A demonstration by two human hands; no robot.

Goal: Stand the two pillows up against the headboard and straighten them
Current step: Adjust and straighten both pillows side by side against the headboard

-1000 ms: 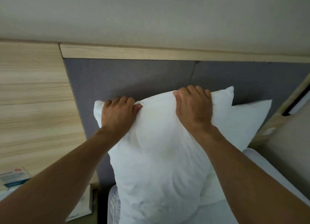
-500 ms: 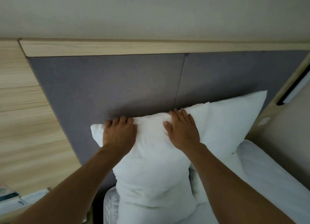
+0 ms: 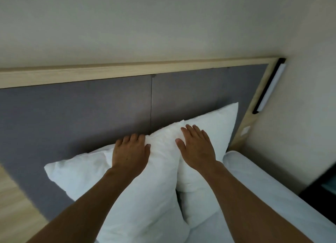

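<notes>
Two white pillows lean upright against the grey padded headboard (image 3: 91,106). The left pillow (image 3: 138,197) is nearer and overlaps the edge of the right pillow (image 3: 216,126). My left hand (image 3: 130,153) rests on the top edge of the left pillow, fingers curled over it. My right hand (image 3: 197,146) lies flat with fingers apart on the right pillow's upper left part, close to where the pillows meet. Neither hand clearly grips fabric.
A pale wood frame (image 3: 127,73) borders the headboard. A wall lamp (image 3: 271,90) hangs at its right side. The white mattress sheet (image 3: 272,197) runs along the right, with a dark bedside unit (image 3: 323,184) beyond. Wood panelling (image 3: 16,206) is at lower left.
The left pillow has come down from being held high and now stands lower against the headboard. My right hand has let go of it and moved onto the right pillow.
</notes>
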